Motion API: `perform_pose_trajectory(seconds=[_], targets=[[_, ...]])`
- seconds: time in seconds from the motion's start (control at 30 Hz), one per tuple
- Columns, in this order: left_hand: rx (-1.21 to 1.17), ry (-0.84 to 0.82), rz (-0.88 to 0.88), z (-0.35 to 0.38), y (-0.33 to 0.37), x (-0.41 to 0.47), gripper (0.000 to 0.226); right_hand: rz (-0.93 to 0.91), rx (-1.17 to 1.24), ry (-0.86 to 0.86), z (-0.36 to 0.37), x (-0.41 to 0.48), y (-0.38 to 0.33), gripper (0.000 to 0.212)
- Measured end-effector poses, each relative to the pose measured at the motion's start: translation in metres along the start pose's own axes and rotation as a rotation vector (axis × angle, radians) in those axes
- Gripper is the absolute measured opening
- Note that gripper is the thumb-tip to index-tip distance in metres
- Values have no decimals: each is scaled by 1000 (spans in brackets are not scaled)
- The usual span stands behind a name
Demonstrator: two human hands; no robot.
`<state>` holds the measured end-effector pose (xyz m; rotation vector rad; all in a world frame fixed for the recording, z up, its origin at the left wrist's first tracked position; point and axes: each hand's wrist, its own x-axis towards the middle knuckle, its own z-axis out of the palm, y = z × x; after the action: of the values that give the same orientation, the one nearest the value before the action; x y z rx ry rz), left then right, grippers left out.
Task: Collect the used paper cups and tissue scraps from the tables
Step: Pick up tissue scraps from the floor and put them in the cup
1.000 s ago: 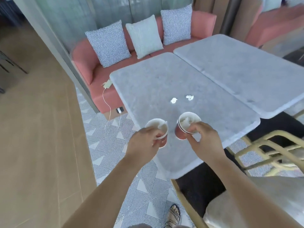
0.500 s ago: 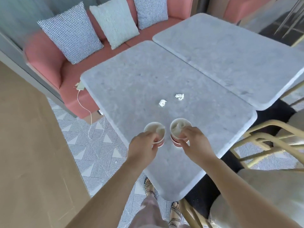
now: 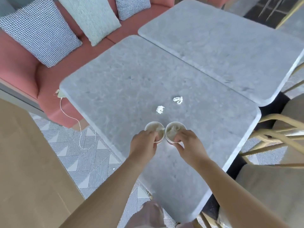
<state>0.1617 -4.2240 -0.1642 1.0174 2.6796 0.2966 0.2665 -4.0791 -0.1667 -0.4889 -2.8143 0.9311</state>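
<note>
- The left hand [image 3: 143, 143] gripped the left cup [image 3: 153, 128] by its near rim, fingers curled over the lip. The right hand [image 3: 189, 145] gripped the right cup [image 3: 174, 129] the same way.
- Both cups stood upright side by side near the front of the worktop [image 3: 115, 89], rims touching or nearly so. Whether their bases rested on it or hung just above it could not be told.
- Each cup seemed to hold crumpled white tissue.
- Two scraps lay loose beyond the cups and apart from each other. The near scrap [image 3: 160, 109] was just past the left cup, and the far scrap [image 3: 178, 100] a little further off to the right.
- The step in hand was probably freeing one hand, most likely by nesting one cup inside the other.
- To do it well, the cups needed to stay level so the tissue inside did not tip out, and one should go straight down into the other.
- A light rim grip suited best, since paper walls would likely buckle under a squeeze.
- The scraps looked light enough to skid, so the freed hand should pinch each from above and drop it into the top cup.
</note>
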Motion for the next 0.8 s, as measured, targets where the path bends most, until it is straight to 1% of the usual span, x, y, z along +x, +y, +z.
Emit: perform_pose_trajectory(seconds=[0.1, 0.17, 0.27, 0.33, 0.5, 0.63, 0.7, 0.8], targets=[[-46, -7, 63, 0, -2, 7, 22, 15, -15, 4, 0, 5, -1, 14], [-99, 30, 84, -4, -2, 13, 24, 11, 1, 32, -3, 8, -4, 14], [-180, 87, 63, -13, -3, 24, 19, 11, 9, 69, -10, 19, -5, 13], [-201, 92, 49, -17, -5, 35, 19, 24, -11, 82, -14, 30, -2, 12], [-265, 104, 27, -27, -10, 72, 13, 47, -34, 155, -25, 64, 9, 12], [-333, 95, 17, -26, -16, 108, 10, 91, -43, 157, -25, 95, 28, 15], [-345, 69, 29, -21, -20, 128, 7, 117, -61, 123, -20, 111, 41, 19], [-328, -79, 68, -7, -27, 156, 15, 147, -97, 30, -6, 134, 60, 26]])
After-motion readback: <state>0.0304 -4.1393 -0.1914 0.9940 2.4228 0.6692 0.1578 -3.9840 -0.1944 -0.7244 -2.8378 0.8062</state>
